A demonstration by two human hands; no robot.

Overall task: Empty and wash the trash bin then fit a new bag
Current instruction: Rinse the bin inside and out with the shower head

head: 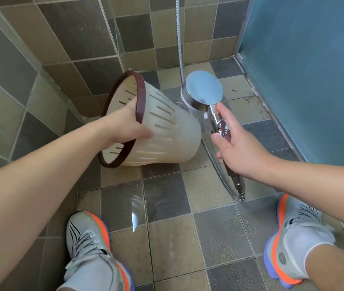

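A cream plastic trash bin with slotted sides and a dark red rim is held tipped on its side above the tiled floor, its mouth facing left. My left hand grips the rim, thumb outside and fingers hidden inside the bin. My right hand holds the chrome handle of a shower head, whose round face points toward the bin's base. Water sprays against the bin's bottom end and runs down onto the floor.
Tiled walls close in at the left and back. A blue frosted panel stands at the right. The metal shower hose loops down beside the bin. My two shoes stand on the wet floor tiles.
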